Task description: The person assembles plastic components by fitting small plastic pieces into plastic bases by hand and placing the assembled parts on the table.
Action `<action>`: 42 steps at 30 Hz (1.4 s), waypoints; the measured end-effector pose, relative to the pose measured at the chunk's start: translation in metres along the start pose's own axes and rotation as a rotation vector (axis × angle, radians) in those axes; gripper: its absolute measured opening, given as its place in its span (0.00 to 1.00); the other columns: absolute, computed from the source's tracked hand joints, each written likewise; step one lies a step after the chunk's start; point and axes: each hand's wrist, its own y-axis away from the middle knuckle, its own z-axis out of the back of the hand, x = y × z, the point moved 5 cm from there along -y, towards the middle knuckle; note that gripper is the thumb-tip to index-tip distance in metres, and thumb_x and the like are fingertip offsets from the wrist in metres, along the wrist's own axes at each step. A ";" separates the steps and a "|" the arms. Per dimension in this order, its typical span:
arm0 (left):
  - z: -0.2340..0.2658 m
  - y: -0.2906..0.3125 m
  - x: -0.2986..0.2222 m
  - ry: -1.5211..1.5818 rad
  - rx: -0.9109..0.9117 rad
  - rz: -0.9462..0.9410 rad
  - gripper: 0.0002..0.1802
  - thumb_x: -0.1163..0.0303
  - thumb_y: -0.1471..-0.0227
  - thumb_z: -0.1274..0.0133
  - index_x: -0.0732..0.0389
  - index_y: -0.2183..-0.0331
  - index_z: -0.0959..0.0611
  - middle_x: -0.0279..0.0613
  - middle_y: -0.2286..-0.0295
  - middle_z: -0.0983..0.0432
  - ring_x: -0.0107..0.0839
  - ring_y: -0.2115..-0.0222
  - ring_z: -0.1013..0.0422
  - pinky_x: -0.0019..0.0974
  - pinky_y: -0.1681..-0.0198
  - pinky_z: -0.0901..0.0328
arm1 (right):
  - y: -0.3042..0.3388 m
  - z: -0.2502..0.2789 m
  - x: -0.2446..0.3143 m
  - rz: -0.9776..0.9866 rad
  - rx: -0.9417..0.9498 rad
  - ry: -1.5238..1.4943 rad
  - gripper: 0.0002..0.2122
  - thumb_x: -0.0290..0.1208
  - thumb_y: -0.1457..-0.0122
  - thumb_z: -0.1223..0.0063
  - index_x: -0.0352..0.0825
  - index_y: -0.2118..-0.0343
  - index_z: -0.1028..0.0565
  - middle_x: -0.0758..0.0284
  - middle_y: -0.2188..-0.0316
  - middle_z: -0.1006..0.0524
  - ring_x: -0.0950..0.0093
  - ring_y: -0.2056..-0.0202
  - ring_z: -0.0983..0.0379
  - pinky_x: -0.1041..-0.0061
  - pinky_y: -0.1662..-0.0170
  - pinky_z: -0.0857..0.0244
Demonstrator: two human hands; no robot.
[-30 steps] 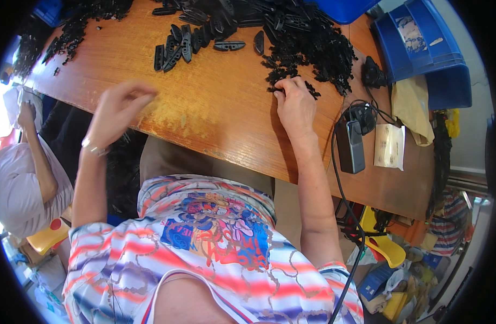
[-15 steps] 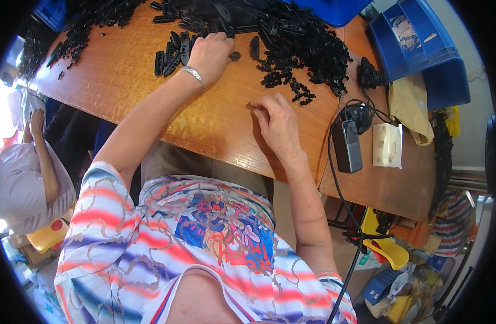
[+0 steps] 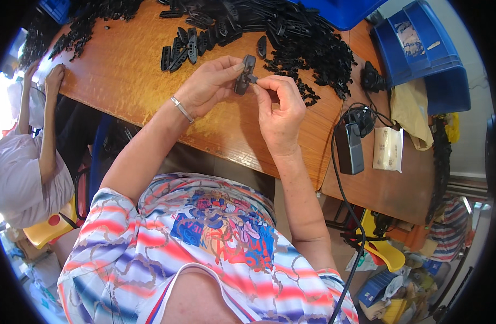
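My left hand (image 3: 209, 87) is closed on an oblong black plastic part (image 3: 245, 75), held upright above the table between thumb and fingers. My right hand (image 3: 283, 110) pinches a small black piece (image 3: 253, 79) with thumb and forefinger, right against the oblong part's side. Just how the two touch is too small to make out. Beyond my left hand, several like oblong black parts (image 3: 179, 51) lie in a loose group, and a single one (image 3: 262, 47) lies nearer the middle. A heap of small black pieces (image 3: 313, 62) spreads past my right hand.
More oblong parts are heaped (image 3: 226, 21) along the table's far side. To the right are a blue bin (image 3: 421, 48), a dark box-shaped device (image 3: 349, 148) with a cable, and a white packet (image 3: 388, 148). Another person (image 3: 29, 162) sits at the left, one hand at the table edge.
My left hand has come back from the far parts with an oblong part. My right hand has moved up to meet it. The person at the left has raised a hand to the table.
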 end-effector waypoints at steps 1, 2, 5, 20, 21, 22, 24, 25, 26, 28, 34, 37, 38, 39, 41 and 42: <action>0.000 0.001 -0.001 0.006 0.005 -0.004 0.14 0.63 0.28 0.46 0.60 0.47 0.20 0.33 0.60 0.18 0.20 0.62 0.21 0.29 0.58 0.23 | 0.000 -0.001 0.001 0.003 0.005 0.000 0.09 0.12 0.45 0.34 0.29 0.63 0.21 0.60 0.67 0.21 0.65 0.67 0.21 0.70 0.66 0.27; -0.001 0.002 -0.002 0.009 0.004 -0.008 0.14 0.63 0.28 0.46 0.60 0.47 0.20 0.33 0.60 0.18 0.20 0.62 0.21 0.29 0.58 0.23 | -0.001 -0.002 0.001 0.012 0.007 -0.008 0.09 0.11 0.45 0.34 0.29 0.64 0.21 0.60 0.67 0.21 0.65 0.67 0.21 0.70 0.66 0.27; 0.000 0.007 -0.005 -0.006 -0.003 -0.009 0.15 0.63 0.28 0.46 0.60 0.47 0.21 0.33 0.60 0.18 0.20 0.61 0.21 0.29 0.59 0.23 | -0.002 -0.005 0.003 0.032 0.026 -0.004 0.09 0.11 0.46 0.34 0.29 0.64 0.21 0.60 0.67 0.21 0.65 0.67 0.21 0.70 0.65 0.26; -0.007 0.014 -0.001 -0.014 0.048 -0.097 0.28 0.70 0.31 0.43 0.67 0.35 0.29 0.39 0.48 0.23 0.27 0.49 0.23 0.34 0.45 0.24 | 0.002 -0.014 0.001 -0.181 -0.044 -0.086 0.06 0.14 0.41 0.34 0.28 0.63 0.21 0.63 0.64 0.22 0.74 0.69 0.22 0.76 0.66 0.27; -0.008 0.015 -0.001 -0.064 0.018 -0.103 0.28 0.71 0.32 0.42 0.66 0.35 0.28 0.38 0.48 0.23 0.26 0.49 0.24 0.33 0.45 0.24 | 0.003 -0.015 0.000 -0.200 -0.034 -0.087 0.06 0.15 0.41 0.34 0.28 0.63 0.21 0.63 0.64 0.22 0.74 0.69 0.22 0.77 0.66 0.27; -0.008 0.016 -0.002 -0.114 -0.012 -0.110 0.27 0.71 0.32 0.42 0.66 0.36 0.28 0.37 0.48 0.23 0.25 0.48 0.24 0.32 0.45 0.25 | 0.005 -0.015 0.000 -0.199 -0.035 -0.087 0.06 0.15 0.41 0.34 0.28 0.63 0.21 0.63 0.64 0.22 0.74 0.69 0.22 0.77 0.66 0.27; -0.006 0.018 -0.001 -0.153 -0.045 -0.114 0.27 0.72 0.32 0.42 0.66 0.36 0.27 0.36 0.48 0.23 0.25 0.48 0.24 0.31 0.45 0.25 | 0.008 -0.018 -0.007 -0.271 0.002 -0.118 0.06 0.15 0.41 0.34 0.28 0.63 0.21 0.64 0.64 0.22 0.75 0.69 0.22 0.77 0.66 0.27; -0.004 0.018 -0.001 -0.193 -0.078 -0.119 0.26 0.72 0.33 0.41 0.66 0.37 0.27 0.36 0.48 0.23 0.24 0.48 0.24 0.31 0.45 0.26 | 0.009 -0.019 -0.009 -0.273 0.002 -0.117 0.06 0.15 0.41 0.34 0.28 0.63 0.21 0.64 0.64 0.22 0.75 0.69 0.22 0.77 0.66 0.27; -0.005 0.019 -0.001 -0.192 -0.077 -0.116 0.26 0.72 0.33 0.41 0.66 0.37 0.27 0.36 0.48 0.23 0.24 0.48 0.24 0.31 0.45 0.26 | 0.011 -0.021 -0.012 -0.321 0.020 -0.133 0.07 0.15 0.41 0.33 0.29 0.63 0.20 0.64 0.65 0.22 0.75 0.70 0.23 0.77 0.66 0.28; -0.009 0.021 -0.003 -0.247 -0.094 -0.131 0.24 0.73 0.34 0.41 0.66 0.39 0.25 0.36 0.50 0.22 0.24 0.50 0.24 0.30 0.46 0.27 | 0.013 -0.023 -0.019 -0.372 0.034 -0.144 0.07 0.16 0.42 0.32 0.29 0.63 0.20 0.64 0.65 0.23 0.76 0.71 0.24 0.77 0.66 0.28; -0.008 0.038 -0.009 -0.529 -0.100 -0.205 0.18 0.72 0.36 0.39 0.67 0.47 0.20 0.35 0.57 0.20 0.21 0.54 0.24 0.29 0.48 0.28 | 0.036 -0.042 -0.032 -0.489 0.127 -0.185 0.15 0.21 0.50 0.22 0.31 0.70 0.24 0.69 0.70 0.24 0.80 0.74 0.30 0.77 0.69 0.33; 0.008 0.047 -0.008 -0.523 -0.113 -0.155 0.19 0.70 0.37 0.37 0.67 0.48 0.19 0.34 0.59 0.20 0.21 0.57 0.24 0.30 0.51 0.28 | 0.047 -0.055 -0.035 -0.730 0.235 -0.336 0.15 0.20 0.52 0.22 0.32 0.71 0.24 0.69 0.72 0.24 0.81 0.75 0.30 0.77 0.70 0.34; 0.013 0.053 -0.007 -0.520 -0.122 -0.114 0.18 0.68 0.37 0.37 0.67 0.49 0.18 0.35 0.60 0.20 0.23 0.59 0.23 0.31 0.54 0.28 | 0.048 -0.055 -0.032 -0.731 0.335 -0.352 0.13 0.24 0.49 0.22 0.32 0.71 0.23 0.69 0.74 0.25 0.81 0.76 0.30 0.77 0.70 0.33; 0.021 0.064 -0.014 -0.519 -0.125 -0.114 0.18 0.68 0.37 0.37 0.67 0.49 0.18 0.35 0.60 0.20 0.23 0.59 0.23 0.31 0.54 0.28 | 0.044 -0.052 -0.032 -0.731 0.338 -0.353 0.13 0.24 0.49 0.22 0.32 0.71 0.23 0.69 0.74 0.25 0.81 0.76 0.30 0.77 0.70 0.33; 0.040 0.093 -0.025 -0.431 -0.023 0.117 0.19 0.63 0.35 0.39 0.67 0.49 0.18 0.37 0.62 0.19 0.25 0.60 0.22 0.30 0.54 0.29 | 0.041 -0.056 -0.024 -0.583 0.685 -0.340 0.10 0.28 0.46 0.26 0.32 0.69 0.20 0.67 0.71 0.23 0.77 0.73 0.27 0.73 0.67 0.30; 0.057 0.114 -0.038 -0.522 -0.012 0.168 0.19 0.62 0.35 0.40 0.67 0.50 0.17 0.38 0.63 0.18 0.26 0.60 0.22 0.30 0.54 0.29 | 0.039 -0.047 -0.031 -0.586 0.682 -0.336 0.10 0.28 0.46 0.26 0.32 0.69 0.20 0.67 0.71 0.23 0.77 0.73 0.27 0.73 0.67 0.30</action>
